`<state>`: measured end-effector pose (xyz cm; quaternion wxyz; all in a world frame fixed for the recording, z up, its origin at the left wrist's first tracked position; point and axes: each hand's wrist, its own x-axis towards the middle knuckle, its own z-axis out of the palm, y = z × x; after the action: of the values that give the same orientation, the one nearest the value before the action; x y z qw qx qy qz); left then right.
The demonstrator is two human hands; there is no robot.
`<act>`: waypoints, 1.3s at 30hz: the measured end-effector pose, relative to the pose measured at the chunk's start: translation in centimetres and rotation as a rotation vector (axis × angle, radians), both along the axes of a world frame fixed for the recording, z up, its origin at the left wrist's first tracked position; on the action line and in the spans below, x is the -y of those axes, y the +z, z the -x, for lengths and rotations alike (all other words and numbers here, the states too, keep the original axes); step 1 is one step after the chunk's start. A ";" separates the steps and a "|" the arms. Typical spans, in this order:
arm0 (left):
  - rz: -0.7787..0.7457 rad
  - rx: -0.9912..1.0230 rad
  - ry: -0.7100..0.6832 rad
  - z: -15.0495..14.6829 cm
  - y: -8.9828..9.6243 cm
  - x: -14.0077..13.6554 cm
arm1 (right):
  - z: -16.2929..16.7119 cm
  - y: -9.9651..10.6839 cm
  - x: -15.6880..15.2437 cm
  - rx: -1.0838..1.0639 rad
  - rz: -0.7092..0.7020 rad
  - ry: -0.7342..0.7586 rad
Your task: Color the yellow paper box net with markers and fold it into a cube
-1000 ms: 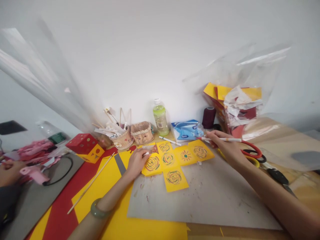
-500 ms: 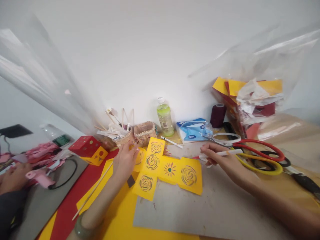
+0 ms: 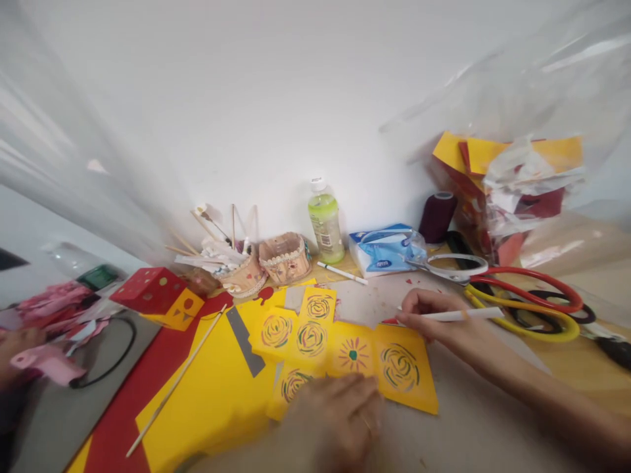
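A yellow paper cutout [image 3: 340,332] of joined squares lies on a grey board, decorated with swirled roses and one sun-like flower with a green centre. My left hand [image 3: 340,414], blurred, is over its lower edge with fingers stretched out; contact with the paper is unclear. Between the fingers of my right hand [image 3: 428,318] is a white marker [image 3: 463,315], its red tip close to the top edge of the right-hand square. Another white marker [image 3: 342,272] lies behind the cutout.
Scissors [image 3: 532,289] with red and yellow handles lie at right, near a tissue pack [image 3: 387,249]. A bottle [image 3: 325,223] and small baskets [image 3: 284,256] line the wall. On the left are a stick [image 3: 177,378], a red-and-yellow box [image 3: 152,295], a pink glue gun [image 3: 46,361] and another person's hand [image 3: 17,345].
My left hand has moved from the cutout's upper left down to its lower edge. The cutout appears shifted slightly right and lower in view. My right hand still holds the marker.
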<state>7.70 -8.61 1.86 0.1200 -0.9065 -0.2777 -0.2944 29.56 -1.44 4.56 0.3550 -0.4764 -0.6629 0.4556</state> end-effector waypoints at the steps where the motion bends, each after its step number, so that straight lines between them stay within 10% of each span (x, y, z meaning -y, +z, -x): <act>1: -0.020 -0.008 -0.007 -0.8 -0.8 0.5 | 0.0 -0.1 0.1 0.009 -0.008 0.001; 7: -0.065 -0.116 0.118 -1.5 -3.2 0.0 | 0.0 -0.7 0.3 0.079 -0.095 -0.035; 39: -0.182 -0.246 0.160 -1.6 -3.2 0.2 | 1.6 -2.8 -0.2 0.282 -0.100 0.064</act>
<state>9.26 -8.85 -1.39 0.2578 -0.8961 -0.3042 -0.1949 27.98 -1.25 1.79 0.2669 -0.4962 -0.7429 0.3615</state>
